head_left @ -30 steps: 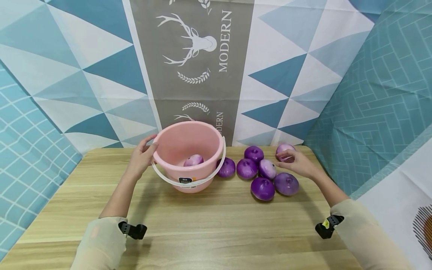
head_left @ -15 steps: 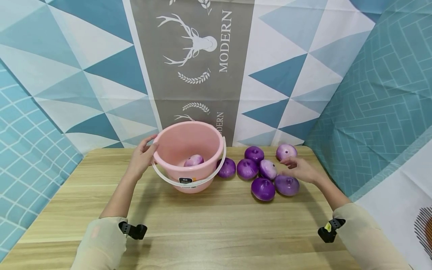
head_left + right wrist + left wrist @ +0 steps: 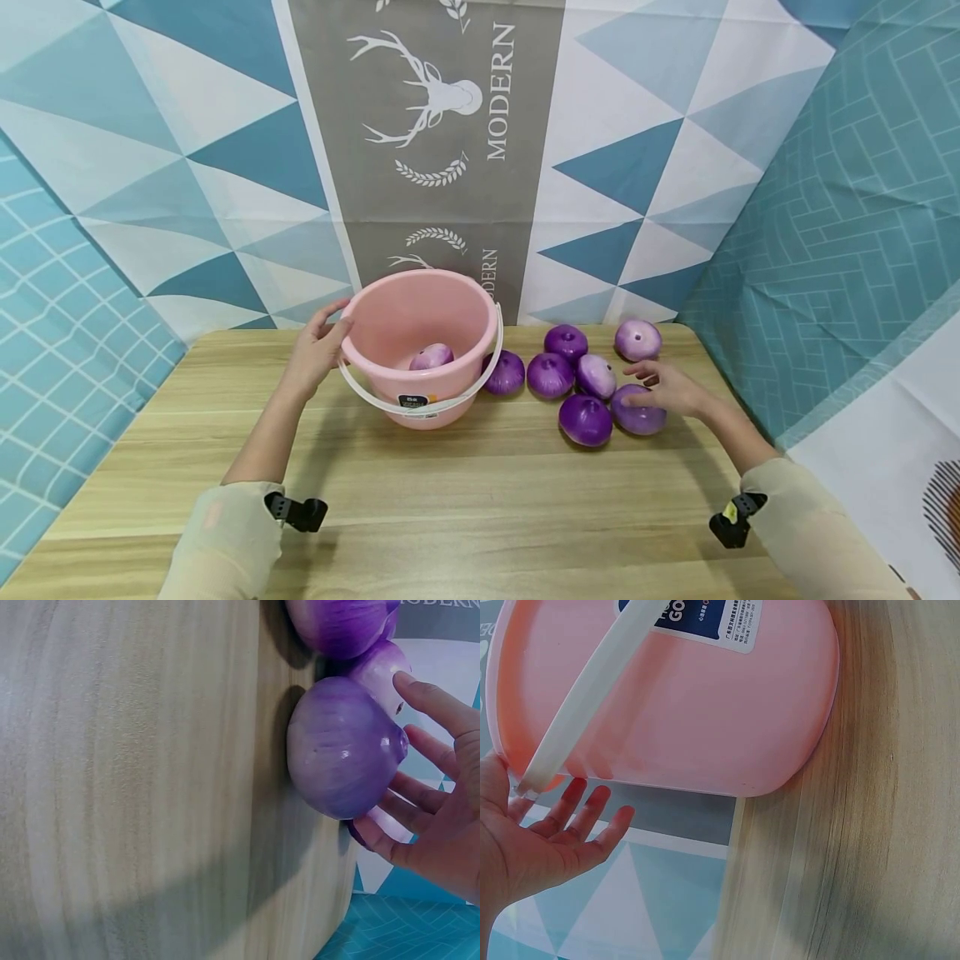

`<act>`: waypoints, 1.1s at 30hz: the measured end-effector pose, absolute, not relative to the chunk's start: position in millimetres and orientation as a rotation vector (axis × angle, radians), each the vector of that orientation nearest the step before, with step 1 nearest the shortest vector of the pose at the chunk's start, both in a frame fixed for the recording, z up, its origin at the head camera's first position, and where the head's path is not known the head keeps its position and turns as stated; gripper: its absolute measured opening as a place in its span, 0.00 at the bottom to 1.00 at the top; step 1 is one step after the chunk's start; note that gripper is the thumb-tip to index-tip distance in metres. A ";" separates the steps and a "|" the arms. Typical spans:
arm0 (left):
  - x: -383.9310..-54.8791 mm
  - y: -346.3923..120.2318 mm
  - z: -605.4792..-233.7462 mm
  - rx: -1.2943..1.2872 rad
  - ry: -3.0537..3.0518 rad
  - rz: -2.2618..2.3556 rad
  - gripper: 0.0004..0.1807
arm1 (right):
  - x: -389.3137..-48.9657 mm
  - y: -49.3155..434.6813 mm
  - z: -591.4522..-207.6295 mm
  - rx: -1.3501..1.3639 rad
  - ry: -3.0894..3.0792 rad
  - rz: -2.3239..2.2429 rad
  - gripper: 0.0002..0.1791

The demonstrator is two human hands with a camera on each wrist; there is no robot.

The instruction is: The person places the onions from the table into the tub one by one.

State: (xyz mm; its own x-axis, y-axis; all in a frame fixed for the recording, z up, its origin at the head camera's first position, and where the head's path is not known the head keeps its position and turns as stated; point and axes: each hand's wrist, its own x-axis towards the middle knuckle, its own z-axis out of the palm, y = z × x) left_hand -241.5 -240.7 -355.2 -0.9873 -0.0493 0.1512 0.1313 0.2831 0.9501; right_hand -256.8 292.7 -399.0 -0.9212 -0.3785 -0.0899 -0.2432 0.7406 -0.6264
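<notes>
A pink bucket (image 3: 420, 333) with a white handle (image 3: 420, 410) stands upright on the wooden table, holding one pale purple onion (image 3: 431, 357). At its left rim, my left hand (image 3: 315, 350) grips the edge, thumb at the rim and the other fingers outside, loosely bent in the left wrist view. My right hand (image 3: 667, 390) hovers, fingers spread and slightly bent, over the lighter purple onion (image 3: 637, 412) at the near right of the group. In the right wrist view, its fingers surround the stem side of that onion (image 3: 341, 750); whether they touch it, I cannot tell.
Several more onions lie close together right of the bucket, among them a dark one (image 3: 585, 421) in front and a pale one (image 3: 637, 340) at the back right. A patterned cloth (image 3: 600, 167) hangs behind the table (image 3: 450, 517).
My right hand has left the pale onion at the back right and moved toward the viewer, over the lighter purple onion. The left hand and bucket stay put.
</notes>
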 end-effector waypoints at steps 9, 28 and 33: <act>-241.4 -240.9 -356.3 -0.106 -2.385 -1.800 0.31 | -255.5 296.4 -409.6 -0.525 2.731 -0.933 0.36; -242.9 -242.1 -357.1 -0.118 -2.375 -1.802 0.31 | -255.2 304.8 -415.7 -0.408 2.764 -0.913 0.37; -242.1 -242.0 -357.2 -0.113 -2.377 -1.804 0.31 | -254.8 304.8 -408.3 -0.385 2.787 -0.914 0.37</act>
